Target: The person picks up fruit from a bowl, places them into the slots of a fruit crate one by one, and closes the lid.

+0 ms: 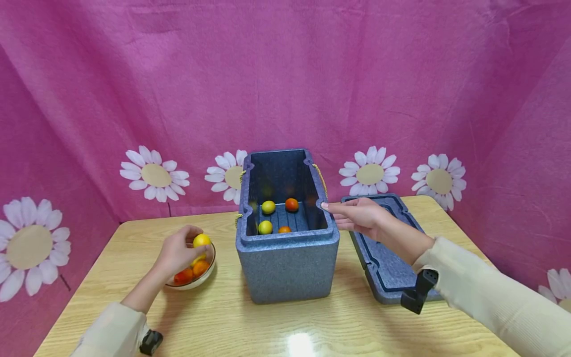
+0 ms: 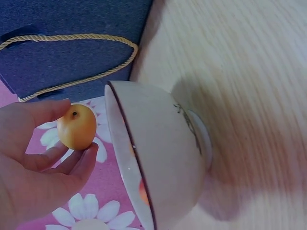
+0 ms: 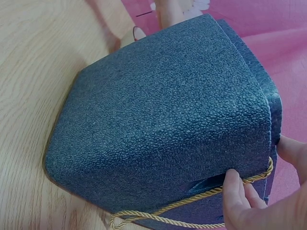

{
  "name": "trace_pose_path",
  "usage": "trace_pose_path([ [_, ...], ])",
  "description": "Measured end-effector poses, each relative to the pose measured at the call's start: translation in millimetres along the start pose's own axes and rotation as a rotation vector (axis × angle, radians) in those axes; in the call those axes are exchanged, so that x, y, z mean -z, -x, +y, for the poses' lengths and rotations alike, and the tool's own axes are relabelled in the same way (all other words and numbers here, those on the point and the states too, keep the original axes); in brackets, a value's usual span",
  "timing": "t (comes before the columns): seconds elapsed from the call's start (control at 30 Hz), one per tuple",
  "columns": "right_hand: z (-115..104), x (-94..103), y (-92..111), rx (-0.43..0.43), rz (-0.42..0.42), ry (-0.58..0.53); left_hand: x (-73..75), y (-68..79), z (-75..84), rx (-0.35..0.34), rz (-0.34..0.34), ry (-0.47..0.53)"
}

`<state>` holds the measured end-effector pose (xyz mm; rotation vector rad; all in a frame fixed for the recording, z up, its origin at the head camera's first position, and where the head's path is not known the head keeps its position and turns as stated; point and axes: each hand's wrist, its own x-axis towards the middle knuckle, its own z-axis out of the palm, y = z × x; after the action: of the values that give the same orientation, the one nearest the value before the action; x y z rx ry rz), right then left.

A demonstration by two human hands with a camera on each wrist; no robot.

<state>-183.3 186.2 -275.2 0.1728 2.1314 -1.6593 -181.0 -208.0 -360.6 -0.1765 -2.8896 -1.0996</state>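
Observation:
My left hand (image 1: 178,250) pinches a small round yellow fruit (image 1: 201,241) between thumb and fingertips, just above a bowl (image 1: 196,283). In the left wrist view the fruit (image 2: 76,127) shows a dark stem dimple, beside the bowl's brown-edged rim (image 2: 125,120). More orange and yellow fruits (image 1: 200,267) lie in the bowl. My right hand (image 1: 359,215) holds the right rim of a grey foam box (image 1: 290,272), thumb at the edge and fingers against the outer wall near the rope (image 3: 206,195). On the box floor are two yellow fruits (image 1: 265,227) and two orange-red ones (image 1: 292,205).
A grey foam lid (image 1: 392,265) lies on the wooden table (image 1: 285,327) to the right of the box, partly beneath my right forearm. Behind the table hangs a pink curtain (image 1: 285,89) with white flowers. Yellow rope handles (image 1: 320,179) are fixed to the box sides.

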Motion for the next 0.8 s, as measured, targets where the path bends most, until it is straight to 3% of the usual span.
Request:
trace_pose_path([
  [0.8,-1,-1.0,1,-0.008,0.009,-0.001,11.2,-18.5,38.9,-0.038,0.02,0.042],
])
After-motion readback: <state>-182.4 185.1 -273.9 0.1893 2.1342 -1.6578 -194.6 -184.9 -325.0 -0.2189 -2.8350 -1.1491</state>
